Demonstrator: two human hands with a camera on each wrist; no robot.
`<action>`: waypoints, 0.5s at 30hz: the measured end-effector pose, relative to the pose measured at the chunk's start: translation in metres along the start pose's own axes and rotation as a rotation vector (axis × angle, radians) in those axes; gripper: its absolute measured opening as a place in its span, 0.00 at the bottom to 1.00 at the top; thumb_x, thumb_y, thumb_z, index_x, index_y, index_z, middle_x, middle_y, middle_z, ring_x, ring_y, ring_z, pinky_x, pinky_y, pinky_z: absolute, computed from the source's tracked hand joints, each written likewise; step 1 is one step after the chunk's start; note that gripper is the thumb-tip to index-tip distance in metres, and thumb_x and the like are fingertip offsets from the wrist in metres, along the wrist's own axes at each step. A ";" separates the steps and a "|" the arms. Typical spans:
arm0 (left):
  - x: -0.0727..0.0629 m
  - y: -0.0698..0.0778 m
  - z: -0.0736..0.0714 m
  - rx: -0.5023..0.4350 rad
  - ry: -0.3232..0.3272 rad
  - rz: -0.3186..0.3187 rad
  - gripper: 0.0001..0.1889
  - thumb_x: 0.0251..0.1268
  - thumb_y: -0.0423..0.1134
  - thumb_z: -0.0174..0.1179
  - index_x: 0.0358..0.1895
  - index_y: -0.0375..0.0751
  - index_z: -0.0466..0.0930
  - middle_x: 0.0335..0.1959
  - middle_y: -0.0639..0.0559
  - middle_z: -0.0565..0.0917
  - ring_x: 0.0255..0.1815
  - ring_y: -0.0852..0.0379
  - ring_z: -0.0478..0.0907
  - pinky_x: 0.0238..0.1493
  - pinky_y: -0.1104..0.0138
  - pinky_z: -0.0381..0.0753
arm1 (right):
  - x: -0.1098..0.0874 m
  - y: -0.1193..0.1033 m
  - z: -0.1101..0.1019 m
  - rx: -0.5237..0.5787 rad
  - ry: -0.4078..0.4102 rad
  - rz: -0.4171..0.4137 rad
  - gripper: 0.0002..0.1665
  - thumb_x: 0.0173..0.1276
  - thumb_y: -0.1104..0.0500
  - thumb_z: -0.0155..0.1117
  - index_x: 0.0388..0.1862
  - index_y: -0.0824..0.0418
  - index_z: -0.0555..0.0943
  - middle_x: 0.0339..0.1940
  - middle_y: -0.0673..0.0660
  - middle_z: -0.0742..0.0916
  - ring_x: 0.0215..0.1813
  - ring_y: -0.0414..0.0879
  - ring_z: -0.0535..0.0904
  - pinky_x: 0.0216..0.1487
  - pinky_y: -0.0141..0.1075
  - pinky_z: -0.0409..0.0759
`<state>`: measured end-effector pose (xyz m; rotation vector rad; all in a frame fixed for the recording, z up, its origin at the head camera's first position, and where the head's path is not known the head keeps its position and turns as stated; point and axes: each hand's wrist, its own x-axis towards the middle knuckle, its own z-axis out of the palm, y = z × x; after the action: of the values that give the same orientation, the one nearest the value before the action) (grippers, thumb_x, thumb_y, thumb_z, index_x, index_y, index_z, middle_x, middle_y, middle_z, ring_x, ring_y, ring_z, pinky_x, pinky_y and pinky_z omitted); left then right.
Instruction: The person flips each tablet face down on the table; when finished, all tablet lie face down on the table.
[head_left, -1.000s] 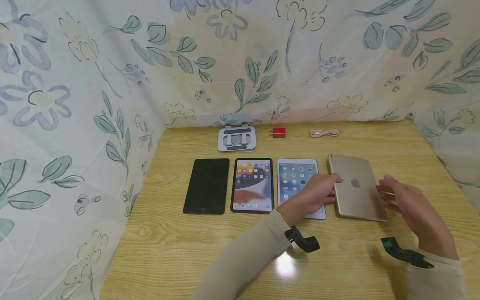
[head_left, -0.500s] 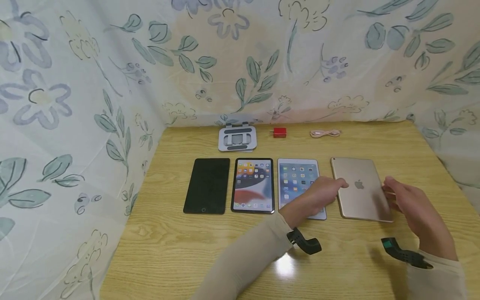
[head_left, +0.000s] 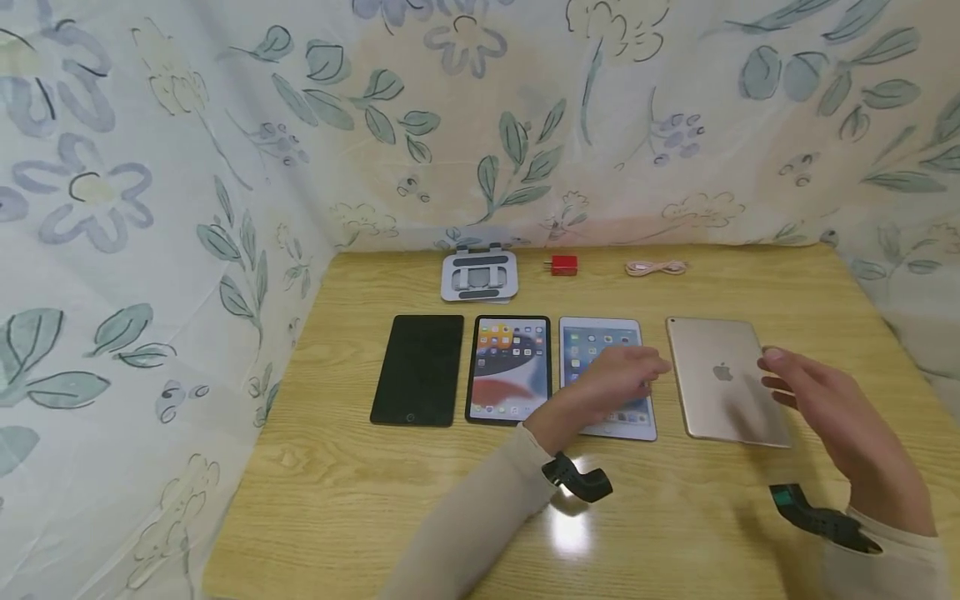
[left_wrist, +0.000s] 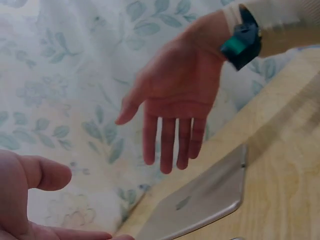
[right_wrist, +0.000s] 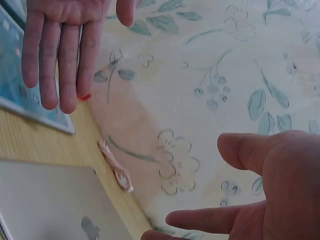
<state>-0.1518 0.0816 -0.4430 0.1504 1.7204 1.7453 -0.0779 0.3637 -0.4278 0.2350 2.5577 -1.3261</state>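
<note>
A gold tablet (head_left: pixel 723 400) lies back side up at the right end of a row of tablets, its apple logo showing. My left hand (head_left: pixel 611 379) is raised just left of it, over a white tablet (head_left: pixel 592 333) with a lit screen that it partly hides. Off the gold tablet's right edge, my right hand (head_left: pixel 828 408) hovers with its palm turned inward. The wrist views show both hands with extended fingers and nothing held. In the left wrist view the gold tablet (left_wrist: pixel 200 195) lies flat below the right hand (left_wrist: pixel 180 90).
Further left lie a black-framed tablet (head_left: pixel 510 367) with a lit screen and a dark tablet (head_left: pixel 418 371). Along the back are a folded grey-white stand (head_left: pixel 480 277), a red charger plug (head_left: pixel 562 265) and a coiled pink cable (head_left: pixel 656 267). Patterned cloth (head_left: pixel 450 125) hangs behind the table.
The gold tablet has shifted slightly right. My left hand has let go of its left edge and drawn back to the left; the right hand has come away from its right edge.
</note>
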 end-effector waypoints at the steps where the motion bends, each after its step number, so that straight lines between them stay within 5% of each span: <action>1: -0.002 0.001 -0.004 0.020 0.004 0.009 0.27 0.79 0.43 0.66 0.74 0.32 0.79 0.66 0.53 0.86 0.67 0.57 0.83 0.67 0.63 0.87 | 0.000 -0.002 0.001 0.003 0.002 -0.033 0.48 0.92 0.36 0.39 0.89 0.72 0.53 0.83 0.66 0.73 0.67 0.36 0.77 0.47 0.16 0.77; 4: -0.007 0.004 -0.017 0.053 -0.013 0.044 0.29 0.81 0.45 0.64 0.78 0.34 0.76 0.79 0.48 0.78 0.76 0.54 0.79 0.68 0.63 0.86 | 0.002 -0.008 0.006 0.038 -0.005 -0.116 0.44 0.93 0.41 0.43 0.88 0.74 0.56 0.71 0.40 0.80 0.57 0.16 0.73 0.50 0.15 0.76; 7: -0.013 0.007 -0.033 0.047 -0.063 0.078 0.30 0.84 0.43 0.62 0.79 0.31 0.73 0.83 0.42 0.73 0.79 0.51 0.75 0.73 0.60 0.83 | 0.004 -0.014 0.011 0.084 -0.030 -0.157 0.43 0.93 0.43 0.44 0.87 0.75 0.57 0.61 0.23 0.77 0.58 0.15 0.76 0.52 0.15 0.77; 15: -0.024 0.007 -0.072 0.099 -0.053 0.049 0.33 0.86 0.47 0.60 0.83 0.34 0.68 0.84 0.44 0.72 0.81 0.52 0.73 0.78 0.56 0.78 | 0.013 -0.027 0.029 0.084 -0.099 -0.135 0.43 0.93 0.41 0.44 0.87 0.73 0.58 0.65 0.29 0.79 0.58 0.16 0.76 0.53 0.17 0.79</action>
<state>-0.1729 0.0089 -0.4368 0.2819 1.7792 1.6761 -0.0926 0.3246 -0.4271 0.0108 2.4763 -1.4564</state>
